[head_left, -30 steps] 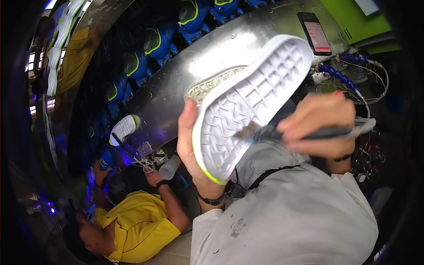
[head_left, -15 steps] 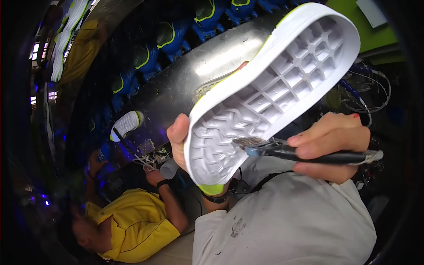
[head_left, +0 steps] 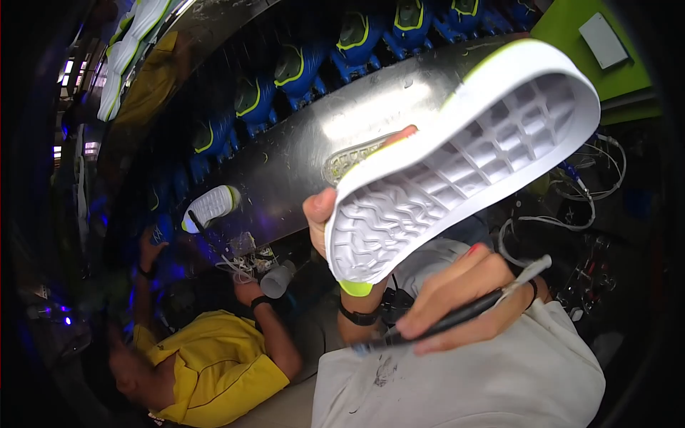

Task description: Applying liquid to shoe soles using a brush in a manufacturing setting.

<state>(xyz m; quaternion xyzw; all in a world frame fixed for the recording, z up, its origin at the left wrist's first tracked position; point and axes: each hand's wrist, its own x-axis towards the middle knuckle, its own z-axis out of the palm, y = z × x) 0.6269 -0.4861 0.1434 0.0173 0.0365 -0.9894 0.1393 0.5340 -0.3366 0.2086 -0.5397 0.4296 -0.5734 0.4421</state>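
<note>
My left hand (head_left: pixel 320 218) grips a white shoe sole (head_left: pixel 457 160) from its far side, fingers wrapped round its edge. The sole is tilted, its inner face toward me, showing wavy ribs at the near end and a grid of square hollows at the far end. Yellow-green trim runs along its edge. My right hand (head_left: pixel 467 292) is closed round the black handle of a brush (head_left: pixel 460 314), below the sole and apart from it. Motion smears the brush's bristle end, which points left in front of my light shirt.
Blue shoe uppers (head_left: pixel 291 70) stand in a row behind a metal bench (head_left: pixel 285 143). Another white sole (head_left: pixel 212 205) and a clear cup (head_left: pixel 277 279) are near a co-worker in a yellow shirt (head_left: pixel 221 357). Tubes and cables (head_left: pixel 571 221) hang at the right.
My right hand has drawn the brush off the sole's inside, down and to the left. The sole sits slightly further right and lower in view.
</note>
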